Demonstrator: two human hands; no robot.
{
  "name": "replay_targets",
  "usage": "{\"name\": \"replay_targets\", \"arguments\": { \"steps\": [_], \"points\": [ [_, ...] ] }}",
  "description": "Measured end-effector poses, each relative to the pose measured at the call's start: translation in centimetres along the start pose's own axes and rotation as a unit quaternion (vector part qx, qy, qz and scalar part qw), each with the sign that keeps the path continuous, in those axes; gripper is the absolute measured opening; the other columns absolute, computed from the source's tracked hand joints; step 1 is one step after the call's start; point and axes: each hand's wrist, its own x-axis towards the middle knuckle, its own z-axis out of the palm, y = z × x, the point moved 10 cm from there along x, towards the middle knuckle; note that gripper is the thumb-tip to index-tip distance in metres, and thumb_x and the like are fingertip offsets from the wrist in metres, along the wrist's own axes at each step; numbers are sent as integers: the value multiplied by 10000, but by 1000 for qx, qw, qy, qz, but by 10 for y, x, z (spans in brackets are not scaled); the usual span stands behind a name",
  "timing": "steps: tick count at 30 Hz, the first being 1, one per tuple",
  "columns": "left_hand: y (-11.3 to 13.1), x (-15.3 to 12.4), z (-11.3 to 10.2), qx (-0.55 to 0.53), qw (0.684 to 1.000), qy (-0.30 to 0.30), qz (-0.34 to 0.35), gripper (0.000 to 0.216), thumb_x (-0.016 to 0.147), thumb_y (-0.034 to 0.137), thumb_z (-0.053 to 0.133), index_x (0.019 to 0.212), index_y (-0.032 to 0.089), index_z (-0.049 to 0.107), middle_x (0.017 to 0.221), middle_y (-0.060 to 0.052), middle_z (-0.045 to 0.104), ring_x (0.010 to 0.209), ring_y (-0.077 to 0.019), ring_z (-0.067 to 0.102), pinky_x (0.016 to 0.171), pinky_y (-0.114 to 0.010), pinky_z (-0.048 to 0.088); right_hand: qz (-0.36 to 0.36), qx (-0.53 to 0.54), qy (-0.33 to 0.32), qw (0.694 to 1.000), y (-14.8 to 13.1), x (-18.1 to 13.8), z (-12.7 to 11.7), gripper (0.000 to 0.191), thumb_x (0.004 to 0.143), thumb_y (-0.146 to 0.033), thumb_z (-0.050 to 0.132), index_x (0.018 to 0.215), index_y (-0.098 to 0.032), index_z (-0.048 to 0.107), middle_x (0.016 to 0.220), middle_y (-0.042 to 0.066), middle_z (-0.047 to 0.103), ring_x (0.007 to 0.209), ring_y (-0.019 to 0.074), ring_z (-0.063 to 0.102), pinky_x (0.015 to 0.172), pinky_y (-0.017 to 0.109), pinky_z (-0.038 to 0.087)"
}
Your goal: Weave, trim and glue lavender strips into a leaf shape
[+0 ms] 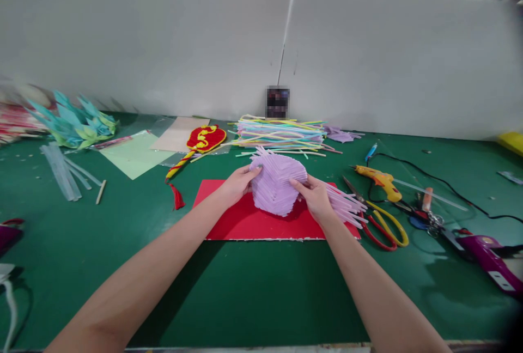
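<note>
A pale purple piece built of layered straws [278, 184] stands over a red sheet [253, 221] on the green table. My left hand [237, 185] grips its left side, fingers curled on the edge. Fingers of my right hand [315, 196] press on its right side. Loose purple straw ends [345, 205] fan out to the right, under and past my right hand.
Behind lies a stack of coloured straws [281, 134] and a red and yellow ornament [203, 141]. To the right are scissors [382, 223], a yellow glue gun [378, 180] with a black cable and a purple tool [488, 257]. Clear sticks [65, 174] and teal leaf shapes [75, 123] lie left.
</note>
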Motion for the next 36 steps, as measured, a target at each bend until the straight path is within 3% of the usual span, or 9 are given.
{"name": "replay_targets", "arguments": {
  "steps": [7, 12, 17, 27, 36],
  "points": [
    [0, 0, -2, 0, 1000, 11, 1, 180, 724, 277, 692, 863, 166, 668, 729, -16, 674, 631, -120, 596, 616, -229, 469, 9, -9, -13, 1000, -1, 0, 2, 426, 641, -433, 722, 997, -205, 669, 871, 30, 717, 670, 169, 616, 566, 281, 471],
    [-1, 2, -4, -2, 1000, 16, -3, 208, 697, 292, 715, 850, 161, 663, 705, -11, 670, 598, -111, 588, 596, -222, 467, 6, 8, -19, 1000, -2, 0, 4, 430, 640, -426, 727, 1005, -209, 661, 939, 35, 713, 798, 200, 643, 703, 326, 501],
    [2, -1, -3, 0, 1000, 20, 0, 218, 699, 285, 709, 875, 161, 672, 804, -34, 695, 674, -128, 612, 635, -235, 475, -4, 24, -8, 1000, 0, 2, 2, 375, 657, -418, 721, 963, -208, 670, 891, 26, 716, 787, 193, 642, 746, 334, 497],
    [9, -8, 20, 100, 990, -93, 34, 423, 576, 259, 796, 955, 152, 642, 981, -74, 680, 870, -201, 619, 761, -320, 485, -19, 51, 66, 996, 3, 5, -15, 231, 706, -425, 676, 785, -210, 650, 741, -9, 688, 700, 162, 610, 655, 273, 469],
    [2, -4, 17, 107, 989, -96, 13, 433, 587, 330, 791, 941, 144, 626, 898, -69, 677, 779, -188, 625, 722, -339, 496, 8, 105, 83, 991, 9, 6, -18, 328, 713, -506, 638, 870, -218, 646, 838, 5, 700, 805, 196, 640, 721, 317, 505]
  ]
}}
